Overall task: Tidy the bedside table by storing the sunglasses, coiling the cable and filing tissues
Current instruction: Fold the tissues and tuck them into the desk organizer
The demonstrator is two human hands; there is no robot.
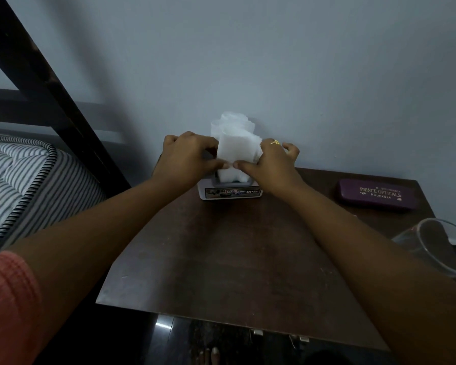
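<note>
Tissues (236, 147): a loose white stack stands upright in a small tissue holder (229, 193), directly between and just below the fingers, at the back of the counter (221, 259) by the wall.

Left hand (187, 155): fingers (211, 150) are curled onto the front sheet's left edge, and the thumb tip pinches its lower margin.

Right hand (273, 164): thumb and forefinger pinch the same margin. The other fingers are spread loose and hold nothing.

Handling judgement: the sheets look very light, soft and limp, and easily torn or creased. They are best held at both side edges and eased down flat, not pushed from the top.

The holder appears to be rigid plastic, box-shaped, with a printed label. The counter is dark, scuffed wood. Right of the fingers, well apart, lies a hard purple spectacle case (378, 196), closed.
</note>
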